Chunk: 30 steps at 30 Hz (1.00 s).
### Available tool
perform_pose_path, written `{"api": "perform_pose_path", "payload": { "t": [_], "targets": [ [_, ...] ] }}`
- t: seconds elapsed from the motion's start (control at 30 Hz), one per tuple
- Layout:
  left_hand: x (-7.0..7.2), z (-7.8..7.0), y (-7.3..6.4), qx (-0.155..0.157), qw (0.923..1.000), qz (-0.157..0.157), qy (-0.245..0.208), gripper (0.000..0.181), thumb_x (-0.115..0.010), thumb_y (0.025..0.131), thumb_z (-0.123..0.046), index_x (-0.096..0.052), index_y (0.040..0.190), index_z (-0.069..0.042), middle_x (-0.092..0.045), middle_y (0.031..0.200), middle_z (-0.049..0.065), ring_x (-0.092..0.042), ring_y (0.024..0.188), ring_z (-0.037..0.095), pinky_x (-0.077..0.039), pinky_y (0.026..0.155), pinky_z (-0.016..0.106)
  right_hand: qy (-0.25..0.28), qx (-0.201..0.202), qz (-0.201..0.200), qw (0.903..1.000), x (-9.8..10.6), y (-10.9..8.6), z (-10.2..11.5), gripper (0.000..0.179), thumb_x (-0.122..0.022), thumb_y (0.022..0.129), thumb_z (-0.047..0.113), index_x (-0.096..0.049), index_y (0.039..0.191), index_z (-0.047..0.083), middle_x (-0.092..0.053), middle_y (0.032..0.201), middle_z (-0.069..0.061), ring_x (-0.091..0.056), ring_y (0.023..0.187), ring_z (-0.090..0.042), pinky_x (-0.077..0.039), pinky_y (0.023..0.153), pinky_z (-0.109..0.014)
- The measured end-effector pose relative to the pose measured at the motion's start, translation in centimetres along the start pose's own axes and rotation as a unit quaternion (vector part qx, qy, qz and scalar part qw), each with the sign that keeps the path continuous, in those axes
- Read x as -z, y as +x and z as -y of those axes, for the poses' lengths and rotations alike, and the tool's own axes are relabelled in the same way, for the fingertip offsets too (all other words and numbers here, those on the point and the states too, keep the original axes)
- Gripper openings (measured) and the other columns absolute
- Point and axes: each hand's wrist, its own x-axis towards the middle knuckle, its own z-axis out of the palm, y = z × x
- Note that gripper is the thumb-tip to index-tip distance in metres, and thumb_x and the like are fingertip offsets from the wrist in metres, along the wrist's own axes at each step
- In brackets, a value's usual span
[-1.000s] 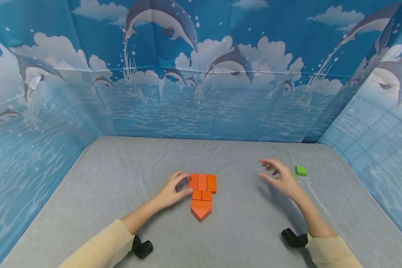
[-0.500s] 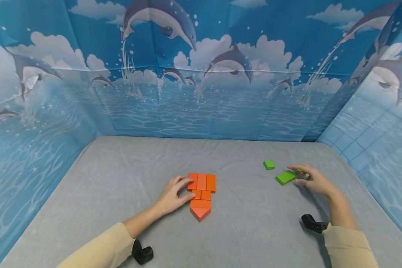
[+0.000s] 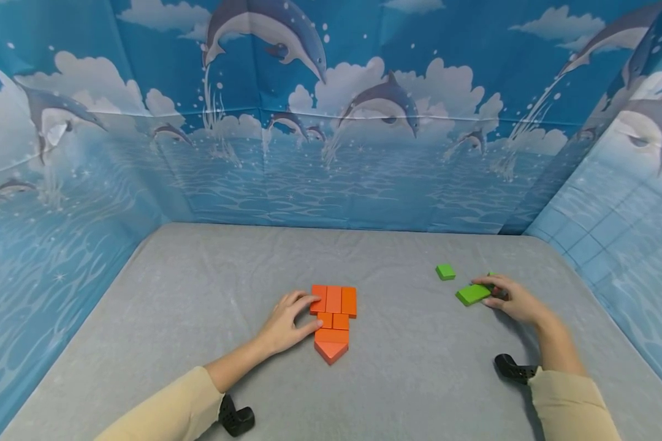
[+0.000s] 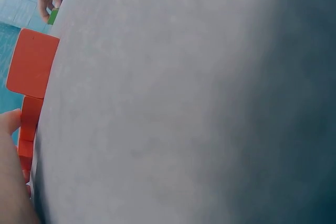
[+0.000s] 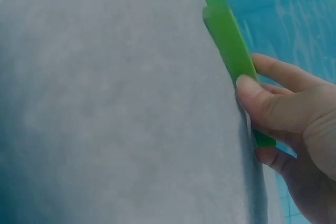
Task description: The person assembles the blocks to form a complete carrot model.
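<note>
Near the surface's (image 3: pixel 408 361) far right corner, the right hand (image 3: pixel 517 301) pinched a long green block (image 3: pixel 471 295), which pointed roughly at the orange blocks (image 3: pixel 333 300). The left hand (image 3: pixel 281 324), fingers spread, touched those.

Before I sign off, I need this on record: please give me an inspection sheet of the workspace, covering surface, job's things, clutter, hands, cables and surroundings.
Surface: grey cloth-covered table, lightly creased.
Job's things: orange blocks laid edge to edge, with a pointed near end; green rectangular block; green square block lying apart; third green piece, mostly hidden.
Clutter: nothing seen.
Left hand: touches the orange blocks at their left edge.
Right hand: pinches the green rectangular block.
Wrists: a black device on each.
Cables: nothing seen.
Surroundings: blue dolphin-print curtain behind and on both sides.
</note>
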Motion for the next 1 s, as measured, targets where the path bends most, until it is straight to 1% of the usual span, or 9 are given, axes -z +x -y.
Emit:
{"api": "perform_pose_path", "payload": {
  "t": [0.13, 0.23, 0.33, 0.4, 0.47, 0.53, 0.73, 0.87, 1.0],
  "targets": [
    [0.0, 0.0, 0.0, -0.001, 1.0, -0.001, 0.001, 0.05, -0.066, 0.082, -0.036, -0.055, 0.125, -0.014, -0.05, 0.123, 0.011, -0.044, 0.113, 0.027, -0.034, 0.093, 0.05, -0.001, 0.009, -0.03, 0.9995, -0.3, 0.1, 0.0, 0.034, -0.068, 0.08, 0.004, -0.058, 0.111, -0.006, -0.055, 0.102, -0.017, -0.046, 0.078, -0.009, -0.041, 0.062, -0.026],
    [0.0, 0.0, 0.0, -0.001, 1.0, 0.0, 0.002, 0.05, -0.065, 0.082, -0.036, -0.055, 0.125, -0.014, -0.05, 0.123, 0.011, -0.043, 0.114, 0.027, -0.033, 0.094, 0.051, 0.004, -0.011, -0.034, 0.9994, -0.4, 0.2, 0.5, 0.033, -0.069, 0.08, 0.007, -0.058, 0.11, -0.004, -0.055, 0.102, -0.016, -0.047, 0.079, -0.008, -0.042, 0.061, -0.026],
    [0.0, 0.0, 0.0, -0.002, 1.0, 0.002, 0.004, 0.05, -0.065, 0.082, -0.036, -0.055, 0.126, -0.014, -0.05, 0.123, 0.011, -0.043, 0.114, 0.027, -0.033, 0.094, 0.05, 0.018, -0.025, -0.048, 0.9984, -0.6, 0.6, 1.6, 0.033, -0.069, 0.081, 0.009, -0.059, 0.11, -0.002, -0.056, 0.104, -0.017, -0.049, 0.08, -0.008, -0.044, 0.062, -0.026],
    [0.0, 0.0, 0.0, -0.002, 1.0, 0.002, 0.005, 0.05, -0.065, 0.083, -0.036, -0.055, 0.126, -0.014, -0.05, 0.122, 0.011, -0.043, 0.114, 0.027, -0.033, 0.094, 0.05, 0.033, -0.022, -0.06, 0.9974, -0.8, 1.2, 2.7, 0.033, -0.069, 0.081, 0.01, -0.058, 0.111, -0.001, -0.057, 0.104, -0.016, -0.05, 0.08, -0.007, -0.044, 0.062, -0.025],
    [0.0, 0.0, 0.0, -0.002, 1.0, 0.002, 0.005, 0.05, -0.065, 0.083, -0.036, -0.055, 0.126, -0.014, -0.05, 0.122, 0.011, -0.043, 0.114, 0.027, -0.034, 0.094, 0.05, 0.056, -0.004, -0.075, 0.9956, -1.3, 2.0, 4.0, 0.033, -0.069, 0.081, 0.009, -0.058, 0.111, -0.002, -0.057, 0.102, -0.016, -0.05, 0.079, -0.007, -0.044, 0.062, -0.025],
    [0.0, 0.0, -0.1, -0.003, 1.0, 0.001, 0.007, 0.05, -0.065, 0.083, -0.037, -0.055, 0.126, -0.014, -0.05, 0.123, 0.011, -0.043, 0.114, 0.027, -0.034, 0.094, 0.05, 0.083, 0.009, -0.078, 0.9935, -1.9, 3.0, 5.3, 0.033, -0.068, 0.082, 0.008, -0.057, 0.111, -0.003, -0.057, 0.101, -0.016, -0.05, 0.077, -0.007, -0.044, 0.062, -0.025],
    [-0.1, 0.2, -0.2, -0.008, 0.9999, -0.002, 0.006, 0.05, -0.065, 0.083, -0.036, -0.055, 0.126, -0.013, -0.05, 0.123, 0.011, -0.044, 0.113, 0.027, -0.034, 0.093, 0.05, 0.143, 0.044, -0.062, 0.9867, -4.8, 6.8, 9.1, 0.034, -0.068, 0.081, 0.005, -0.056, 0.111, -0.005, -0.056, 0.095, -0.015, -0.051, 0.074, -0.015, -0.045, 0.06, -0.027],
    [-0.1, 0.3, -0.2, -0.009, 0.9999, -0.004, 0.007, 0.05, -0.065, 0.083, -0.036, -0.054, 0.126, -0.013, -0.05, 0.123, 0.011, -0.044, 0.113, 0.027, -0.034, 0.093, 0.05, 0.154, 0.057, -0.052, 0.9851, -6.9, 9.2, 11.6, 0.035, -0.069, 0.081, 0.007, -0.056, 0.111, -0.004, -0.054, 0.098, -0.016, -0.051, 0.076, -0.018, -0.045, 0.061, -0.028],
    [-0.1, 0.3, -0.2, -0.011, 0.9999, -0.002, 0.012, 0.05, -0.064, 0.083, -0.036, -0.054, 0.127, -0.014, -0.049, 0.124, 0.011, -0.043, 0.114, 0.027, -0.034, 0.094, 0.05, 0.156, 0.046, -0.033, 0.9861, -8.8, 11.3, 13.7, 0.034, -0.068, 0.082, 0.013, -0.056, 0.11, -0.002, -0.053, 0.102, -0.015, -0.05, 0.077, -0.018, -0.044, 0.062, -0.027]
  ]
}}
